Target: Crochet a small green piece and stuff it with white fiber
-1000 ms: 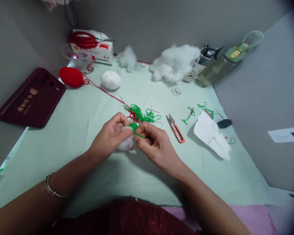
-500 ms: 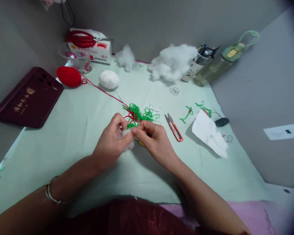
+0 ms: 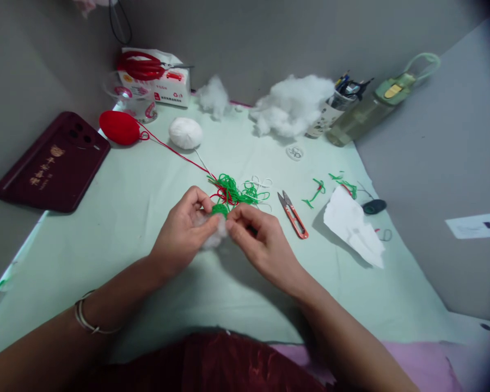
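My left hand (image 3: 183, 228) is curled around a small green crocheted piece (image 3: 219, 209) and a tuft of white stuffing (image 3: 213, 237) held against it. My right hand (image 3: 261, 242) pinches at the same spot, fingertips pressed to the stuffing and the green piece. Both hands meet above the pale green mat (image 3: 139, 218), touching each other. A tangle of green and red yarn (image 3: 237, 191) lies just beyond the fingers. A red strand runs from it to a red yarn ball (image 3: 119, 127).
Orange thread snips (image 3: 294, 214) lie right of my hands, then crumpled white paper (image 3: 353, 226) and green yarn scraps (image 3: 316, 190). A white yarn ball (image 3: 185, 132), stuffing heap (image 3: 292, 103), tissue box with red scissors (image 3: 155, 73), pen cup (image 3: 330, 111) and bottle (image 3: 367, 109) stand behind. A maroon case (image 3: 51, 163) sits left.
The white stuffing showing below my left hand has shrunk as my right fingers pressed in toward the green piece. The hands stayed in the same place.
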Tool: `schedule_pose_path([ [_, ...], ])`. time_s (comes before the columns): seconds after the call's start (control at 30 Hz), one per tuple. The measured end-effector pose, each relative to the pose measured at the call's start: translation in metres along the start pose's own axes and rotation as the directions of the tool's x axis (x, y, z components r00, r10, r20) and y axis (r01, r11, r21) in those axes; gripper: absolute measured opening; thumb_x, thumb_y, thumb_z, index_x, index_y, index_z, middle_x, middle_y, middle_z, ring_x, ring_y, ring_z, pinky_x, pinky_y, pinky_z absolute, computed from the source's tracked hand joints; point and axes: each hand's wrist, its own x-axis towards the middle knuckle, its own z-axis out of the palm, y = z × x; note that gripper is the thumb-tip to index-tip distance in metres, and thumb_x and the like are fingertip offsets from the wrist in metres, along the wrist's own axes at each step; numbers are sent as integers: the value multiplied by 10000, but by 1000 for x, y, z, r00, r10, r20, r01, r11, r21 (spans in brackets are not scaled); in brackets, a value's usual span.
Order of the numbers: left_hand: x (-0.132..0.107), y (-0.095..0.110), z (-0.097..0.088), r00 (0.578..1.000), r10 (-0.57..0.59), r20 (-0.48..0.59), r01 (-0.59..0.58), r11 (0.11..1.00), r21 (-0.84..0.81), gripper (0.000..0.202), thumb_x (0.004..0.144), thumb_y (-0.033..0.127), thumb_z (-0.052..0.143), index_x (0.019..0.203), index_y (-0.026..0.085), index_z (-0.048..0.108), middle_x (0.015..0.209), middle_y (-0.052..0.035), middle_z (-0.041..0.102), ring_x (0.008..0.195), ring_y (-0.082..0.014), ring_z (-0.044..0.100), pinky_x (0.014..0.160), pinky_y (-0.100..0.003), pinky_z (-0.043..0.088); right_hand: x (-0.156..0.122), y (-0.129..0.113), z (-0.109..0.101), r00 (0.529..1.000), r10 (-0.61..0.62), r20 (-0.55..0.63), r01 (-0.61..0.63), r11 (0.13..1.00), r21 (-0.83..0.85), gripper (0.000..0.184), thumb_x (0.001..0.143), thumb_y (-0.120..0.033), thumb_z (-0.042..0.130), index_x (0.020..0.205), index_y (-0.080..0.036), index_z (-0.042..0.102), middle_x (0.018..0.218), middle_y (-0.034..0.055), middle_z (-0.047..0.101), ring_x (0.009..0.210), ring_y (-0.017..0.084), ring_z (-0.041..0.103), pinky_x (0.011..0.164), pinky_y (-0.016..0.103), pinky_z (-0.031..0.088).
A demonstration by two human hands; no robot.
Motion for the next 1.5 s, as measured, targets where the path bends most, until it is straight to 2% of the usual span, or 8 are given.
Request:
schedule_pose_path([
  [0.13, 4, -2, 1, 999, 3, -37, -2, 999, 46, 258, 768, 206, 738, 933, 230, 541, 789, 40, 595, 609, -110, 542, 537, -220, 432, -1, 1, 6, 1000, -5, 10, 6, 998, -58, 202, 869, -204, 591, 731, -228, 446, 672, -74, 372, 610, 95, 324, 581, 259, 282],
  [0.4, -2, -7, -2, 994, -19, 107, 32, 993, -117, 282, 871, 366, 783, 973, 234, 555, 793, 30, 642, 630, -135, 661, 579, -255, 539, 11, 16, 0, 976, 68, -205, -77, 996, -36, 221, 798, -214, 606, 649, -227, 443, 595, -82, 357, 575, 92, 299, 545, 267, 237],
  [0.7, 3, -5, -3, 996, -70, 61, 72, 996, -42, 302, 847, 338, 786, 905, 241, 506, 760, 55, 608, 539, -123, 638, 523, -260, 536, 3, -1, -4, 999, 41, 17, -42, 999, 23, 250, 984, -328, 541, 773, -200, 580, 658, -48, 453, 612, 111, 382, 580, 270, 297],
  [0.8, 3, -11, -3, 994, 105, -43, -98, 986, 135, 230, 852, 280, 761, 860, 234, 535, 779, 28, 599, 658, -139, 615, 623, -275, 531, -2, -5, 1, 998, 64, 23, -65, 997, 40, 224, 981, -301, 552, 778, -206, 574, 630, -59, 427, 601, 113, 370, 582, 270, 294],
  [0.9, -1, -20, -1, 950, 307, -59, -291, 936, 199, 184, 880, 245, 729, 926, 237, 551, 941, -29, 653, 901, -191, 657, 842, -333, 534, -2, -2, 5, 996, 90, 5, -89, 981, 172, 281, 963, -387, 606, 751, -208, 560, 617, -69, 381, 585, 105, 335, 560, 269, 269],
  [1.0, -5, -24, 3, 932, 359, -50, -346, 923, 166, 216, 879, 204, 713, 962, 246, 518, 1004, -38, 644, 951, -195, 656, 872, -339, 525, 2, 5, 6, 988, 154, 8, -148, 932, 330, 379, 896, -498, 691, 703, -207, 544, 592, -82, 353, 556, 92, 286, 528, 268, 231],
  [1.33, -6, -9, -3, 993, 55, 102, -45, 994, -103, 195, 947, 357, 708, 1043, 227, 597, 884, -5, 661, 717, -144, 645, 646, -262, 509, 8, 9, 0, 972, 68, -223, -66, 998, 17, 213, 817, -245, 630, 652, -218, 499, 549, -93, 350, 525, 80, 279, 513, 266, 213],
  [1.5, -1, -9, -3, 999, 29, 39, -27, 998, -59, 315, 821, 337, 848, 966, 221, 594, 882, 10, 642, 691, -119, 593, 638, -240, 494, 8, 13, 1, 976, 60, -210, -61, 998, 1, 199, 806, -254, 615, 661, -219, 483, 571, -91, 351, 549, 83, 299, 530, 255, 244],
])
